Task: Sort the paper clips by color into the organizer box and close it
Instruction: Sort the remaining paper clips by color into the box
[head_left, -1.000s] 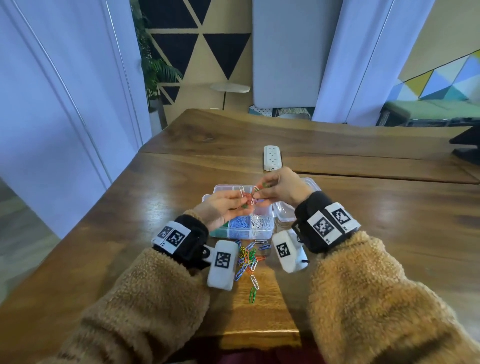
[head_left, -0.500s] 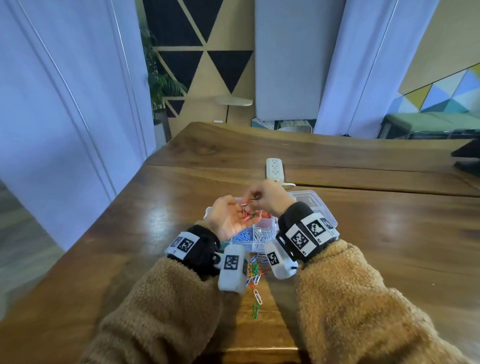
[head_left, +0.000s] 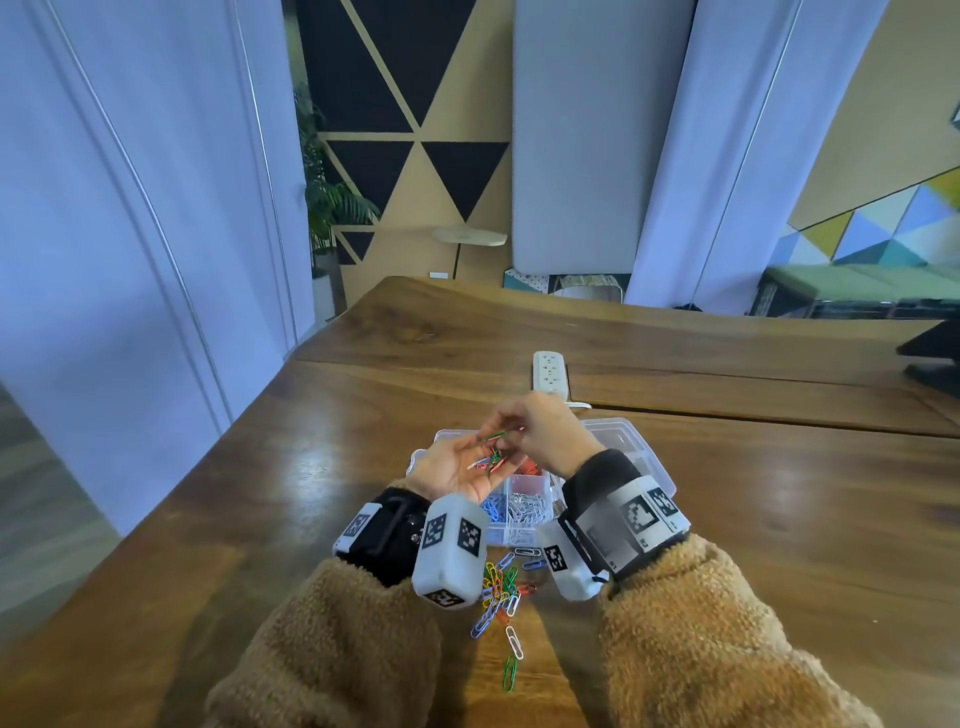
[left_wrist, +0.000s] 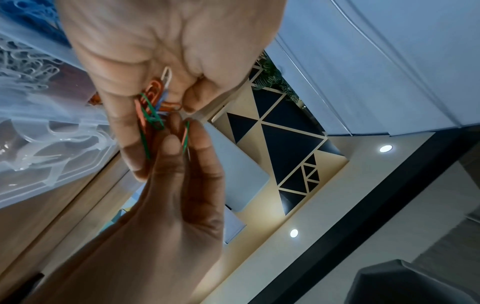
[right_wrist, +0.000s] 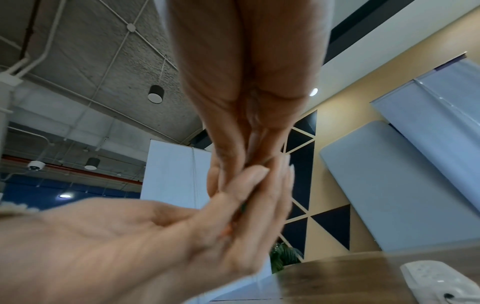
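Observation:
Over the clear organizer box (head_left: 503, 534) my left hand (head_left: 451, 470) lies palm up, fingers curled round a small bunch of paper clips (head_left: 491, 462), seen as orange, green, white and blue clips (left_wrist: 153, 102) in the left wrist view. My right hand (head_left: 540, 431) pinches one green clip (head_left: 493, 435) just above that bunch; its fingertips meet on the green clip (left_wrist: 186, 133). The box holds blue clips (head_left: 493, 506), white clips (head_left: 530, 508) and orange-red clips (head_left: 530, 466) in separate compartments. The right wrist view is blurred.
A pile of mixed loose clips (head_left: 501, 587) lies on the wooden table (head_left: 779, 519) between my wrists, nearer than the box. The box's clear lid (head_left: 639, 447) lies open at its right. A white power strip (head_left: 549, 371) sits beyond the box.
Both hands stay together over the box. My right hand has drawn one green clip up out of the bunch in the left palm. The head view has tilted upward.

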